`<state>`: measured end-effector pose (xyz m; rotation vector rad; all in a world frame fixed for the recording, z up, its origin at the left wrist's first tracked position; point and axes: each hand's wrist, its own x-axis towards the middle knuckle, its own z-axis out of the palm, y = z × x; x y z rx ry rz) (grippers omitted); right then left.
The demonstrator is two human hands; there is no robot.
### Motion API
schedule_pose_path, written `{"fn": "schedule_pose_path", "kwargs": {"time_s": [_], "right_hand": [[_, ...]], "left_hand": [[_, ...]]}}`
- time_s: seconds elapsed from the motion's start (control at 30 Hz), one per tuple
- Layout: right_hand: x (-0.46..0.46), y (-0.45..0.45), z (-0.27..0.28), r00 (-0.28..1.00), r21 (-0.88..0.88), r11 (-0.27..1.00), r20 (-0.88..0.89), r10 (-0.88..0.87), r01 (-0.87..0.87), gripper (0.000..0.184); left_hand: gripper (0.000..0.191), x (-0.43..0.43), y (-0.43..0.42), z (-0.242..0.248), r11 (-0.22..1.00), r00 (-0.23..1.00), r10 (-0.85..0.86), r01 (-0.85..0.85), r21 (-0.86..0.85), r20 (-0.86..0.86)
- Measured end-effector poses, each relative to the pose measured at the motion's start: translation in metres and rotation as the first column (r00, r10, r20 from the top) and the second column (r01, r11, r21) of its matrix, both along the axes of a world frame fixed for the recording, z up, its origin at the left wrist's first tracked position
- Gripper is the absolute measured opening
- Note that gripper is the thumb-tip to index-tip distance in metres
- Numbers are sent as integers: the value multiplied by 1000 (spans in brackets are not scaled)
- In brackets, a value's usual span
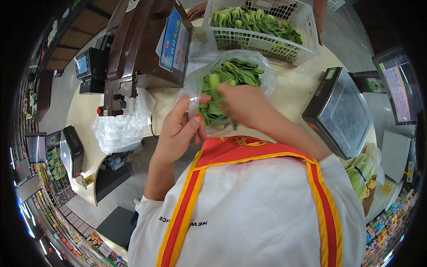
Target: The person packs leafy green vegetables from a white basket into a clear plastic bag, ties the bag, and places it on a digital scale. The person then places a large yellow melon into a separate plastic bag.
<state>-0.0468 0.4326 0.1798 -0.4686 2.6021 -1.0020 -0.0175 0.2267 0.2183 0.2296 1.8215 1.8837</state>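
A clear plastic bag (267, 75) lies open on the counter before me, with leafy green bok choy (242, 73) inside. My left hand (185, 125) pinches the near left edge of this bag between thumb and fingers. Blurred by motion, my right hand (242, 101) is over the bag's mouth, its fingers closed at a pale bok choy stem. Beyond the bag stands a white plastic crate (260, 43) holding more bok choy, stems upward at the back.
Another person's hands (196, 11) are beside the crate. A brown bag-sealing machine (146, 50) and a stack of plastic bags (121, 130) are at left. To the right sits a weighing scale (345, 113) with a screen (397, 86); bagged cabbage (360, 177) lies below it.
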Motion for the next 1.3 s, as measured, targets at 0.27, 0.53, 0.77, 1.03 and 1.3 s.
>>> {"fn": "schedule_pose_path", "kwargs": {"time_s": [0.27, 0.53, 0.77, 1.03, 1.3], "right_hand": [[-21, -43, -21, 759, -610, 739, 327, 563, -285, 24], [-56, 113, -119, 757, -164, 856, -407, -511, 490, 42], [-26, 139, -26, 711, -743, 128, 554, -432, 657, 24], [1, 145, 114, 894, -886, 312, 206, -399, 344, 40], [30, 197, 75, 681, -249, 648, 69, -729, 719, 45]], "left_hand": [[30, 8, 4, 3, 999, 997, -1, -3, 51, 71], [31, 9, -12, -3, 988, 996, 73, -79, 136, 53], [24, -20, -8, -5, 941, 952, 303, -291, 171, -44], [25, -56, 8, 36, 868, 883, 406, -290, 403, -237], [24, -32, 46, -7, 994, 998, -2, -6, -110, -69]]}}
